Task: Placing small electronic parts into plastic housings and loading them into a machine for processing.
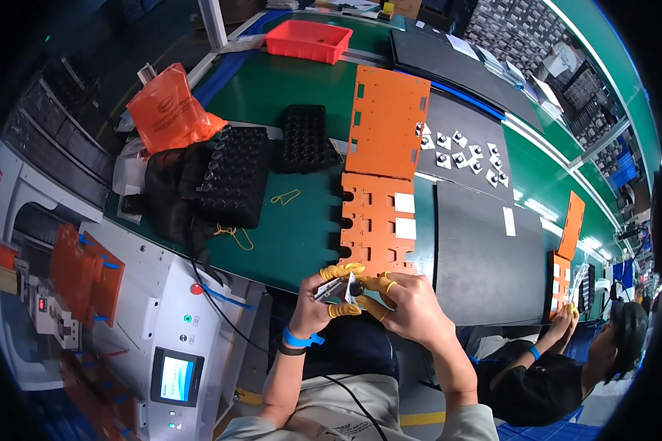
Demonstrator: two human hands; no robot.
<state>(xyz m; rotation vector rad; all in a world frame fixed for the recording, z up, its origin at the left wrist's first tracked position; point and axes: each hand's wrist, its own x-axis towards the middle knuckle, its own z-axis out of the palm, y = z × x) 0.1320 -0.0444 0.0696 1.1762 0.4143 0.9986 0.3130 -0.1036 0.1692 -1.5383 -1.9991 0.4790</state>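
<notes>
Both hands, left hand (318, 300) and right hand (408, 305), pinch a small silver part (338, 289) in closed fingers (343, 310) near an orange panel (377, 223).

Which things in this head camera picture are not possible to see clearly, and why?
- Small grey part: mostly covered by the left hand and right hand; its shape is unclear.
- Small square pieces on the black mat: too small for detail.
- Red bin: contents too small and far away.
- Co-worker's hands: what they hold is hidden.
</notes>
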